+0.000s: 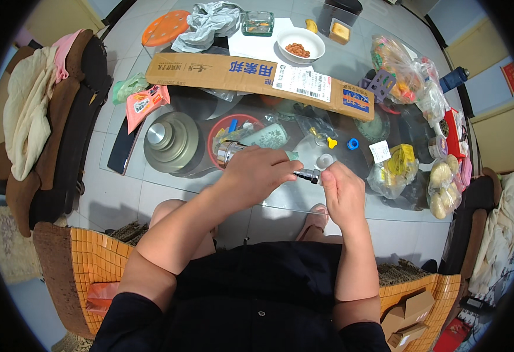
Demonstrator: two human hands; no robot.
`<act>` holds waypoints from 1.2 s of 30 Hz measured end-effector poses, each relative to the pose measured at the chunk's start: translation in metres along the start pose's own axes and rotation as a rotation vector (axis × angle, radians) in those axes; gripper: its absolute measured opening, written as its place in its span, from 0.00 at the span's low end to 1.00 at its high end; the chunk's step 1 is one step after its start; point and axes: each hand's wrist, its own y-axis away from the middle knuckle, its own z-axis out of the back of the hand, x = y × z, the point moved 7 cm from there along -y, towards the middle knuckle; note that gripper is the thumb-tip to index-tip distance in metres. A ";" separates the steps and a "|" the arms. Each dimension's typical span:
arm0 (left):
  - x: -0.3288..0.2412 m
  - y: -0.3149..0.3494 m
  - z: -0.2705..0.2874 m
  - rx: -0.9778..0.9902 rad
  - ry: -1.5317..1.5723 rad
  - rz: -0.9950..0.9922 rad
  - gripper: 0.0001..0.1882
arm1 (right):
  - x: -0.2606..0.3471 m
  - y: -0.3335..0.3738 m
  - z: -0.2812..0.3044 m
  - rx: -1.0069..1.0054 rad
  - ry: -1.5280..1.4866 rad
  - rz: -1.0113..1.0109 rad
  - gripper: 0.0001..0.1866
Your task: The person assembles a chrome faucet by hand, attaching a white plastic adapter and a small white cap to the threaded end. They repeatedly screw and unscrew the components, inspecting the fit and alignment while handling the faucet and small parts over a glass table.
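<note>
The left hand point(263, 170) is wrapped over the middle of a shiny metal fitting point(230, 152), its wide end sticking out on the left and its thin end on the right. The right hand point(343, 190) is curled in, thumb and fingers pinching the tip of the thin end. The fitting is held above the near edge of a glass table point(360, 161), in front of the person's dark shirt point(257, 287).

Just beyond the hands are a small white cup point(325, 161), a yellow piece point(332, 142) and a blue ring point(353, 144). To the left are a red basin point(212, 138) and a round metal pot point(177, 155); whether these two sit on the glass or beneath it I cannot tell. A phone point(124, 149) lies near the table's left edge, close to a pink packet point(142, 108). A long cardboard box point(210, 67) crosses the table, with a white bowl point(284, 42) of nuts point(297, 50) and a glass ashtray point(258, 24) behind it. Bagged buns point(443, 188) rest at the right edge.

Around the table runs a pale tiled floor point(113, 196). Brown sofas draped with white cloth point(34, 111) stand left and right, and an orange mat point(101, 252) covers the seat behind the person.
</note>
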 end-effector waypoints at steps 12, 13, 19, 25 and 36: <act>0.019 0.003 -0.006 0.017 0.121 0.152 0.13 | -0.003 0.001 0.001 0.008 -0.509 -0.114 0.18; 0.018 0.003 -0.006 0.003 0.129 0.138 0.12 | -0.004 0.001 0.001 0.008 -0.508 -0.107 0.17; 0.015 0.002 -0.003 0.001 0.118 0.118 0.12 | -0.002 0.000 0.003 -0.003 -0.468 -0.090 0.14; 0.009 0.001 -0.001 -0.015 0.041 0.080 0.13 | 0.001 -0.001 0.003 0.031 -0.375 -0.076 0.13; 0.016 0.003 -0.004 0.055 0.172 0.135 0.13 | 0.000 0.000 0.004 0.015 -0.498 -0.053 0.14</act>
